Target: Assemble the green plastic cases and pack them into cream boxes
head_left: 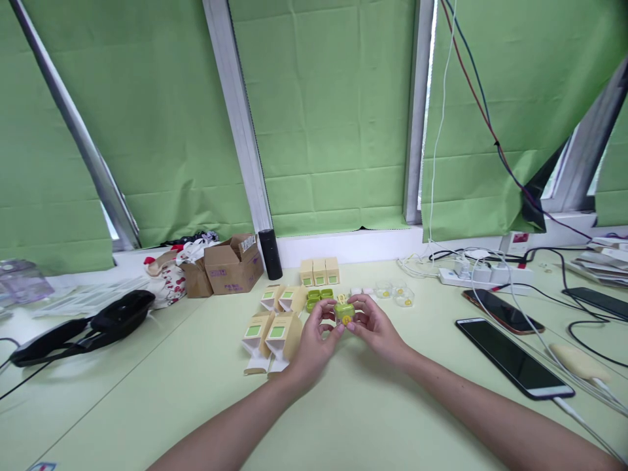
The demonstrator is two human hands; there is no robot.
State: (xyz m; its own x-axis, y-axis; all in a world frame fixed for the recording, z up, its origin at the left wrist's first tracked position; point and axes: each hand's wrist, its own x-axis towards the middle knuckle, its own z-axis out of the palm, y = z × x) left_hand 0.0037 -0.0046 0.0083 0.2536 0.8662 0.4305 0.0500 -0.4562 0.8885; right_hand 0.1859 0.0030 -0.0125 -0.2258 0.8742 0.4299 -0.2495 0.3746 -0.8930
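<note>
My left hand (316, 333) and my right hand (373, 324) meet over the middle of the table, fingers closed around a small green case (345, 312) with a yellow dot on its front. Just behind it lie more green cases (318, 297) and small clear cups (395, 294). To the left of my left hand lie several open tan cartons with green windows (271, 332). Three closed tan cartons (319, 271) stand in a row further back.
A brown cardboard box (233, 265) and a black cylinder (270, 254) stand at the back left, and a black headset (93, 324) lies at far left. Two phones (513, 356) (501, 311), a power strip (483, 275) and cables lie on the right. Green blinds hang behind.
</note>
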